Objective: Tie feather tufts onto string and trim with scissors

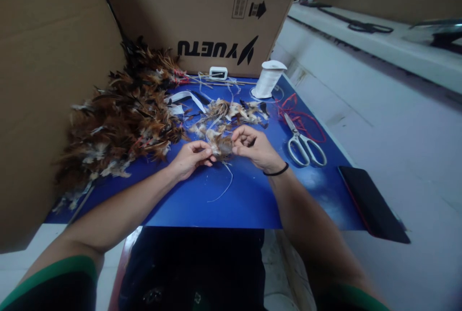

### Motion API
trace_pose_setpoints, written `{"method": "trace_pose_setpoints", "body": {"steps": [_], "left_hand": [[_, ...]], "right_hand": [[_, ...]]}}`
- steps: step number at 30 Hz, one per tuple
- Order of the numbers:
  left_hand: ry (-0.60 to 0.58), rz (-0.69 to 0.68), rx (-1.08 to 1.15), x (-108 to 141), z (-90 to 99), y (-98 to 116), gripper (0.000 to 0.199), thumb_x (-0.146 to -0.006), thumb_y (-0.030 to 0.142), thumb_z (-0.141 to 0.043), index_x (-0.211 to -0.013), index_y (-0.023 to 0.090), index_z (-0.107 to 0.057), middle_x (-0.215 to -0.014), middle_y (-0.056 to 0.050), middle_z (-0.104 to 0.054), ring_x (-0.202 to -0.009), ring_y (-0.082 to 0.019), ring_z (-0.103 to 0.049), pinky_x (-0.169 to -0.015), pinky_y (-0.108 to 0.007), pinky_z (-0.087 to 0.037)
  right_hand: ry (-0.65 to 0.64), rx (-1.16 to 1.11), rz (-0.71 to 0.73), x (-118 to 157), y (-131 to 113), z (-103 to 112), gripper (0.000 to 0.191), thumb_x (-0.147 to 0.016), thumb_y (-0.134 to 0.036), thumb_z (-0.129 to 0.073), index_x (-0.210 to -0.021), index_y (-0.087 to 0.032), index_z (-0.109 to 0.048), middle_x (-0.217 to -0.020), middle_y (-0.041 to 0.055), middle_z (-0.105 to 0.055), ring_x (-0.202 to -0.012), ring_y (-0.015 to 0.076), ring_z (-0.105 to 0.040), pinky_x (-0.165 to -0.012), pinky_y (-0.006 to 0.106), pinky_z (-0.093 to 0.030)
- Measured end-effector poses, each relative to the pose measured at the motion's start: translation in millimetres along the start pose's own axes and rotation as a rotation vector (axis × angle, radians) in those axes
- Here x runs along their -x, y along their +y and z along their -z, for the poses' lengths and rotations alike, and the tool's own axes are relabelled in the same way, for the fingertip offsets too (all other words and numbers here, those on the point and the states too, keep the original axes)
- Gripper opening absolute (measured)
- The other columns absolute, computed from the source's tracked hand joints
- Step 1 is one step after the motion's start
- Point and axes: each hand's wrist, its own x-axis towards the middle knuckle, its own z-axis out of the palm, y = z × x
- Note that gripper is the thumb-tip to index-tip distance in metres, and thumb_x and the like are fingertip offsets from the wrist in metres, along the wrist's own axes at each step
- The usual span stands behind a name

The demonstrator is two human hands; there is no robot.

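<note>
Between my two hands, just above the blue tabletop, is a small bunch of brown and white feathers. My left hand pinches its left side between thumb and fingers. At the right side, my right hand has thumb and forefinger pressed together at the bunch's edge; a black band circles that wrist. A thin pale string trails from below the bunch onto the table. Loose feathers lie right behind my hands. The exact grip of the right fingertips is partly hidden.
A big heap of brown feathers fills the left side. Scissors and red string lie right, before a white spool. A black phone overhangs the right edge. Cardboard boxes wall the back and left.
</note>
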Motion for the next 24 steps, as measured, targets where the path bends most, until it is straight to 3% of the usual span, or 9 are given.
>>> {"method": "trace_pose_setpoints", "body": {"steps": [16, 24], "left_hand": [[0.009, 0.016, -0.08, 0.6, -2.3, 0.6, 0.039, -0.057, 0.033, -0.085, -0.075, 0.011, -0.059, -0.055, -0.001, -0.064, -0.049, -0.01, -0.061, -0.05, -0.02, -0.053], [0.0, 0.011, -0.047, 2.3, -3.9, 2.4, 0.04, -0.061, 0.033, -0.083, -0.081, 0.012, -0.055, -0.074, -0.005, -0.07, -0.055, -0.011, -0.065, -0.051, -0.021, -0.054]], "right_hand": [[-0.043, 0.058, -0.013, 1.0, -3.4, -3.7, 0.019, -0.066, -0.019, -0.068, -0.081, -0.018, -0.057, -0.055, -0.0085, -0.047, -0.048, 0.0043, -0.035, -0.048, 0.021, -0.027], [0.016, 0.193, 0.022, 0.6, -7.4, -6.4, 0.015, -0.067, -0.013, -0.062, -0.079, -0.019, -0.056, -0.054, -0.0089, -0.046, -0.047, 0.0043, -0.035, -0.047, 0.021, -0.026]]}}
